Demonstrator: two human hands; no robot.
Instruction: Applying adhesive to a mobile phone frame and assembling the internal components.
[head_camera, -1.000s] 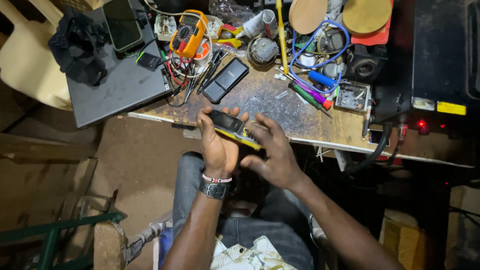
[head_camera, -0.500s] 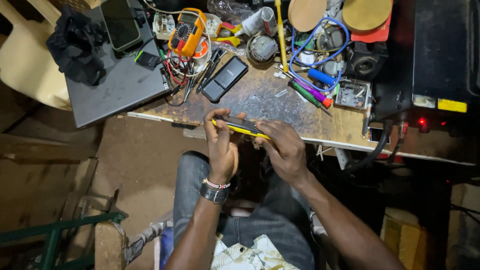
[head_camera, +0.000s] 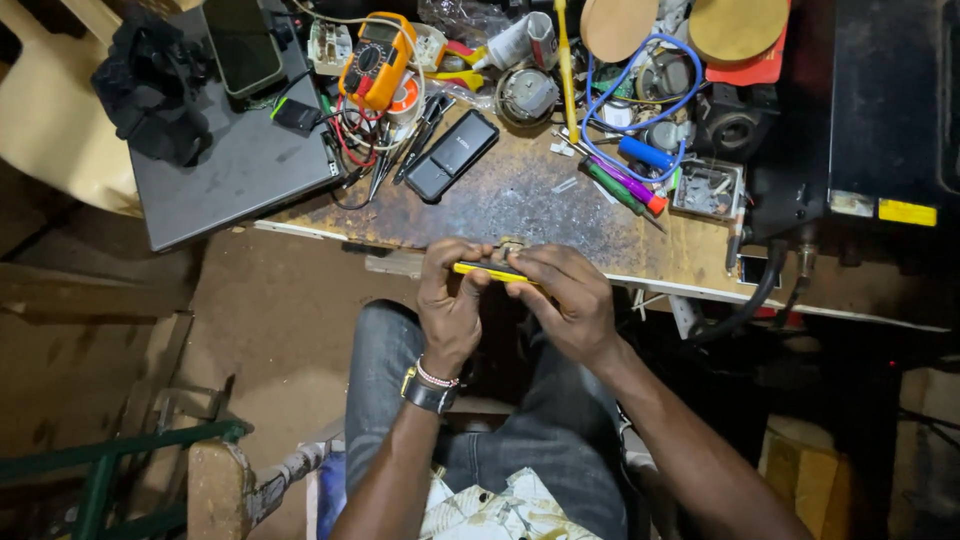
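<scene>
Yellow-edged phone turned edge-on since earlier, gripped by left hand and right hand, black case beyond.

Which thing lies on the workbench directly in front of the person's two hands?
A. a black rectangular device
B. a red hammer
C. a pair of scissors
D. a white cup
A: the black rectangular device lies on the worn workbench just beyond the left hand and right hand, which hold a yellow-edged phone.

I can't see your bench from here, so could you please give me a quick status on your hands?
Left hand and right hand both grip a thin yellow-edged device at the workbench edge. Nothing in the way.
</scene>
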